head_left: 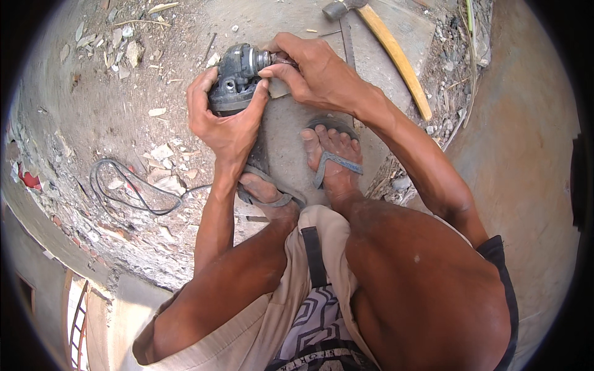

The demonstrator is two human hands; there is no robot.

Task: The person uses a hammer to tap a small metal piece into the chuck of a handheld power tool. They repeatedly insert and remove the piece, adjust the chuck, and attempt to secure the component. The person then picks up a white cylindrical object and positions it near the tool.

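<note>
A dusty black angle grinder sits in the grip of my left hand, its fingers round the body and thumb pressed along the side. My right hand is closed at the grinder's metal spindle, thumb and fingers pinched on a small metal piece there that is partly hidden and too small to name. The grinder is held just above the ground, beyond my sandalled feet.
A wooden-handled hammer lies on a concrete slab at upper right, beside a thin metal strip. A black cable loops across the rubble at left. A concrete surface stretches along the right.
</note>
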